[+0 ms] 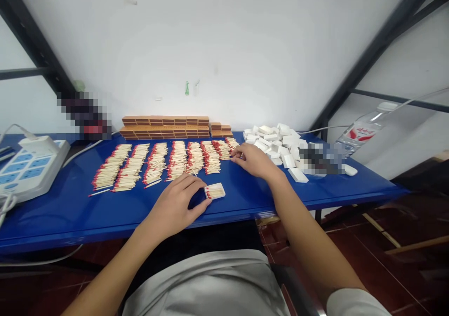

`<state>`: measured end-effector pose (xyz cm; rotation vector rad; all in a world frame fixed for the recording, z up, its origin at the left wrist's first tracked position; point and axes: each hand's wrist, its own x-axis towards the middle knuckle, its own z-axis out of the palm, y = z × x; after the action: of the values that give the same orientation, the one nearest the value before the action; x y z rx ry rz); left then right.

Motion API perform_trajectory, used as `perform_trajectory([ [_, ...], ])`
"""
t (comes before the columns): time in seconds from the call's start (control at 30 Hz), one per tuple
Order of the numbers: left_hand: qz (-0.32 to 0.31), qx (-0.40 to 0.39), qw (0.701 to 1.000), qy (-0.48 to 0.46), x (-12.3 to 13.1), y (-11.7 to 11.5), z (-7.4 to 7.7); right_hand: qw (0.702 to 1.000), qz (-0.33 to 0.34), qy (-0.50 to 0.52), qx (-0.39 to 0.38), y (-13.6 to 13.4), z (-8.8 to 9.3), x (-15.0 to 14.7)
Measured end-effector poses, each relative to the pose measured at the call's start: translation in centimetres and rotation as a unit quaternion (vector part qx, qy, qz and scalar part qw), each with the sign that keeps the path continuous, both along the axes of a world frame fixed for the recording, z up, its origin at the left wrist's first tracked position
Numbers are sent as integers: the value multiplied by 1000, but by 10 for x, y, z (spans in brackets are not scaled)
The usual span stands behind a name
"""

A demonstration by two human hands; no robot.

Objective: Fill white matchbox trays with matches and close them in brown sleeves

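On the blue table, my left hand (180, 199) grips the left end of a small white matchbox tray (215, 191) between thumb and fingers. Red-headed matches lie inside this tray. My right hand (250, 159) reaches to the rightmost pile of matches (231, 144), its fingers curled and thumb drawn in at the pile's edge. Whatever is between those fingertips is too small to make out. Several more rows of matches (178, 159) spread to the left, red heads mostly facing left.
Brown matchbox sleeves (164, 128) are stacked along the wall. White empty trays (277, 140) are heaped at the right, near a tilted water bottle (363, 131). A power strip (31, 166) with cables sits at the far left. The table's front edge (231, 213) runs close to my body.
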<state>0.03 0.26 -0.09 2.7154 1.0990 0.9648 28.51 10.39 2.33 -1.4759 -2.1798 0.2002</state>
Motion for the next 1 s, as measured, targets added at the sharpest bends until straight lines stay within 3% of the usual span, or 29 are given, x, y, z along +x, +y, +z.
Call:
perform_trajectory([
  [0.27,-1,-7,1000,4,0,1,0,999,-3,-39,7,12,-14,-3],
  [0.73,1,-12,1000,-1,1,1,1,998,60,4,-14,8,-15,-5],
  [1.0,1,-8,1000,2,0,1,0,998,42,-10,-43,10,-16,-4],
])
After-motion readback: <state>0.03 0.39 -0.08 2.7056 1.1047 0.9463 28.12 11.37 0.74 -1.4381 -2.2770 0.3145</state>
